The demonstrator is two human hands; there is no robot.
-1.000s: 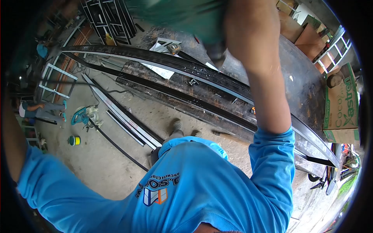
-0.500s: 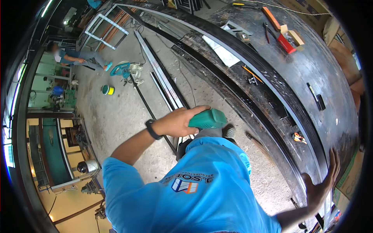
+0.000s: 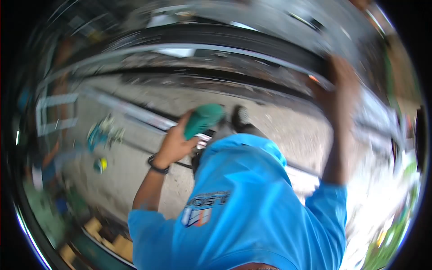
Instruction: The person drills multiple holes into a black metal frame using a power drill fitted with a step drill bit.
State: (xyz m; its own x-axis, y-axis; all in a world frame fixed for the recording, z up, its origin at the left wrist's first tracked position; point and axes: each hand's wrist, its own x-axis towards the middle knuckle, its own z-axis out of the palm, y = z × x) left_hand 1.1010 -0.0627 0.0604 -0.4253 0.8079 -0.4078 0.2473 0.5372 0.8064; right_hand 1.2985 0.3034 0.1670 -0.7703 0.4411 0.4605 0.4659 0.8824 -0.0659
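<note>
My left hand (image 3: 176,140) is wrapped round a green power tool (image 3: 204,119); its exact kind cannot be made out, as only the rounded green housing shows. A dark band is on that wrist. My right hand (image 3: 339,87) reaches to the near end of a long black metal profile (image 3: 243,39) on the workbench. The thumb stands apart from the fingers at the profile's edge, but motion blur hides whether they grip it. A light grey strip (image 3: 225,50) runs along the black profile, and a second dark bar (image 3: 198,72) lies nearer me.
The workbench top (image 3: 274,18) is blurred. On the concrete floor (image 3: 126,168) are a teal saw (image 3: 100,135), a small tin (image 3: 100,165) and long pale profiles (image 3: 130,110). At far left are a white frame (image 3: 56,114) and a seated person (image 3: 42,168).
My view has swung round, so bench and floor appear rotated and smeared. My left hand keeps hold of the green tool. My right hand has moved from the lower right to higher in view.
</note>
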